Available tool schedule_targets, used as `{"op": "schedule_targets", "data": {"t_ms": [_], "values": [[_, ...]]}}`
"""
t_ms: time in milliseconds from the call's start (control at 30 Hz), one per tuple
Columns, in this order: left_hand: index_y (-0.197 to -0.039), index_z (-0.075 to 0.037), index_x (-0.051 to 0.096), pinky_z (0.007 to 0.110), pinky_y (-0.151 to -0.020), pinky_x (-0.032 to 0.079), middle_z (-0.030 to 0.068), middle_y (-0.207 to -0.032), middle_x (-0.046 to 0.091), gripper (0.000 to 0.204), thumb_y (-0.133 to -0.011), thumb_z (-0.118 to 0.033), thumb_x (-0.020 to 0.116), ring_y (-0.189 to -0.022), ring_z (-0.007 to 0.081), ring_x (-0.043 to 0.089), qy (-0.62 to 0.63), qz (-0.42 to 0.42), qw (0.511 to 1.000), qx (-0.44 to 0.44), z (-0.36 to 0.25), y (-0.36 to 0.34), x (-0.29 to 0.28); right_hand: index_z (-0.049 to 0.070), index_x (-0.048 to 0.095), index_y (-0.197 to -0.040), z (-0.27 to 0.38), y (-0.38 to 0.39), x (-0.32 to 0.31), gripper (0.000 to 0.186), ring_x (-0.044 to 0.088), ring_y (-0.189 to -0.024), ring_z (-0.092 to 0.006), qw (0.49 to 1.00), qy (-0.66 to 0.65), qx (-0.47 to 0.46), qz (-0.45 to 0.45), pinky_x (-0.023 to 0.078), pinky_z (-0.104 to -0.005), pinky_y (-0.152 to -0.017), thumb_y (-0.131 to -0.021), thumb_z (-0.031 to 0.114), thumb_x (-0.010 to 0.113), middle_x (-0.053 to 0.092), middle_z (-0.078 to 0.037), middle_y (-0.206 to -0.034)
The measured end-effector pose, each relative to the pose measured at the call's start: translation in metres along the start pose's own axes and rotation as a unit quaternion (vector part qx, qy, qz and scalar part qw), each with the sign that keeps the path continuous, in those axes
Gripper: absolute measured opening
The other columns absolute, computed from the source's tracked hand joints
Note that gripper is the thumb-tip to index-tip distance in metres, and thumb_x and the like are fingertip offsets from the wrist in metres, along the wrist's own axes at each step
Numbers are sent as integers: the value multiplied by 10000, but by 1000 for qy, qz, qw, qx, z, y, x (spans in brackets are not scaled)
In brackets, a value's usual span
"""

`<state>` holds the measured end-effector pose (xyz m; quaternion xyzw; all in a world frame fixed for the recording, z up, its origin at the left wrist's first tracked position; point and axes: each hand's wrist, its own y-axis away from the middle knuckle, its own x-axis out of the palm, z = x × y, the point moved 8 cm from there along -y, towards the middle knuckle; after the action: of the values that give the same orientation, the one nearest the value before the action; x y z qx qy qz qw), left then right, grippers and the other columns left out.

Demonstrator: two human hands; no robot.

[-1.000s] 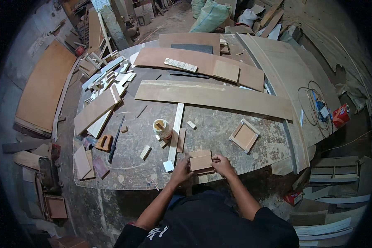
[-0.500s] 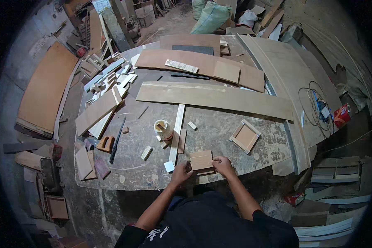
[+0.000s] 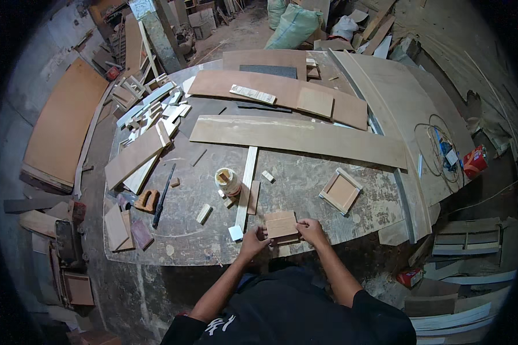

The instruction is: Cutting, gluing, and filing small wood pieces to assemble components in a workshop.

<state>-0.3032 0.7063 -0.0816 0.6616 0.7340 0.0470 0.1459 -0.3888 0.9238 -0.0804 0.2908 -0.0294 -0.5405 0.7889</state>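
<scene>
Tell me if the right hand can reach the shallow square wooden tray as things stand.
Probably yes: the tray lies beyond the right hand with nothing visible between them, though that hand is at the small wooden piece.

Two hands [image 3: 254, 241] at one wooden workpiece [image 3: 281, 225] on one tabletop [image 3: 184, 244]; around them, one orange-brown tool handle [image 3: 147, 200] at nine o'clock, one jar [image 3: 229, 185] at ten, two pale green sacks [image 3: 293, 25] at twelve, one square wooden tray [image 3: 340, 192] and one red container [image 3: 474, 162] at two.
</scene>
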Motion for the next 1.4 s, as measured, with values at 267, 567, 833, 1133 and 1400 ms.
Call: {"op": "schedule_targets", "data": {"t_ms": [267, 567, 833, 1133, 1400], "values": [[-1031, 27, 620, 277, -733, 537, 92, -869, 696, 342, -801, -185, 757, -809, 139, 662, -50, -30, 998, -34, -54, 15, -4, -21, 701, -979, -1, 1, -2, 290, 660, -741, -156, 999, 9, -33, -26, 515, -303, -680, -807, 213, 698, 715, -113, -855], [-897, 2, 718, 269, -588, 489, 53, -682, 676, 301, -835, -293, 705, -624, 96, 621, -32, -44, 994, -95, -23, 8, -11, -26, 701, -940, 1, 0, 1, 271, 597, -593, -107, 1000, -11, -18, -21, 508, -251, -505, -829, 221, 702, 662, -48, -745], [-860, -3, 698, 258, -595, 488, 32, -720, 669, 273, -823, -271, 731, -634, 102, 610, -6, -23, 991, -132, 0, -4, -13, 24, 693, -862, 0, -5, 3, 207, 607, -607, -117, 998, -31, 56, 15, 509, -256, -501, -813, 226, 700, 653, -46, -733], [-783, -3, 664, 257, -609, 482, 27, -706, 647, 238, -824, -227, 735, -648, 103, 594, 29, -17, 992, -126, -7, -5, -10, 45, 680, -862, 0, -4, 3, 187, 611, -610, -119, 995, -31, 91, 26, 512, -265, -517, -818, 226, 693, 649, -34, -730], [-785, -18, 667, 255, -599, 444, 10, -703, 641, 240, -810, -243, 745, -653, 83, 565, -5, 6, 992, -124, 5, -12, -13, 65, 677, -835, -5, -10, 6, 173, 609, -604, -113, 994, -45, 90, 43, 508, -267, -515, -814, 235, 694, 652, -20, -724]]}}
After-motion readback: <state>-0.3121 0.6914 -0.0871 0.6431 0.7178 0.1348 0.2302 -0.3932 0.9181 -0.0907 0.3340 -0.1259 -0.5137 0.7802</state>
